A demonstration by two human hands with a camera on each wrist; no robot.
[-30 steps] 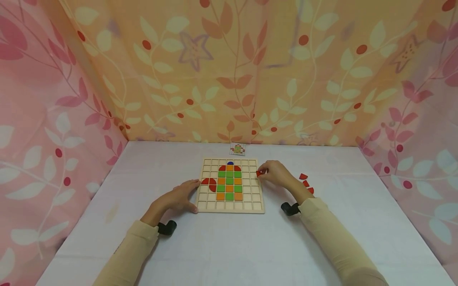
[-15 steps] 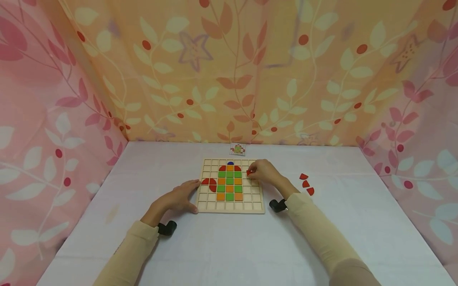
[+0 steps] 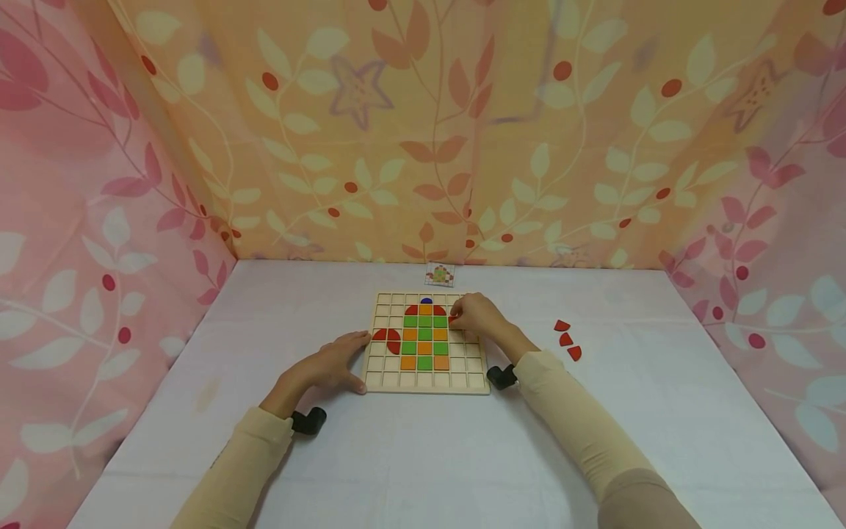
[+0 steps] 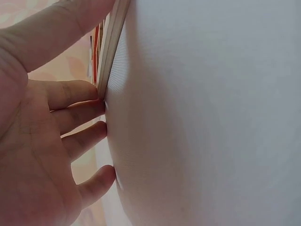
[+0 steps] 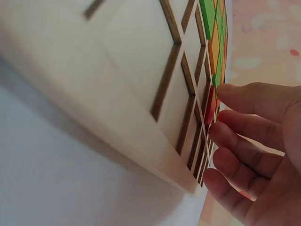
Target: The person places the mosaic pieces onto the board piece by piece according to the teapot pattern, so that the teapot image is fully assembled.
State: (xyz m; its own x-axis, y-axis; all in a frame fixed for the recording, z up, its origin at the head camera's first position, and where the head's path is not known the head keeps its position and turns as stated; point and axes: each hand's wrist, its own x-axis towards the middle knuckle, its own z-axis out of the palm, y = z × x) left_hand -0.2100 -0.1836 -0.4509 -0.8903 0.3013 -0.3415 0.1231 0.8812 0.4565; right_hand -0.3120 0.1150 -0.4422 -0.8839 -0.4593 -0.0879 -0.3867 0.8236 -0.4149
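Observation:
A square wooden grid board (image 3: 392,380) lies on the white table, with green, orange, red and blue tiles filling its middle columns. Straight, spread fingers and thumb of my left hand (image 3: 327,364) touch the board's left edge; the left wrist view has the fingertips down at the cloth beside that edge. Over the board's upper right part, my right hand (image 3: 481,314) pinches a red quarter-circle tile (image 5: 210,106) between thumb and fingers, right beside the green tiles (image 3: 440,322). Most of this tile is hidden by the fingers in the head view. Two red tiles (image 3: 393,347) form a rounded shape left of the middle columns.
Three loose red quarter-circle tiles (image 3: 565,339) lie on the table right of the board. Behind the board is a small card (image 3: 439,275) with a coloured pattern on a grid. Floral curtains (image 3: 423,132) stand along the back and both sides of the table.
My right hand has moved left from the board's right edge to beside the middle columns, carrying the red tile. The left hand has stayed at the left edge.

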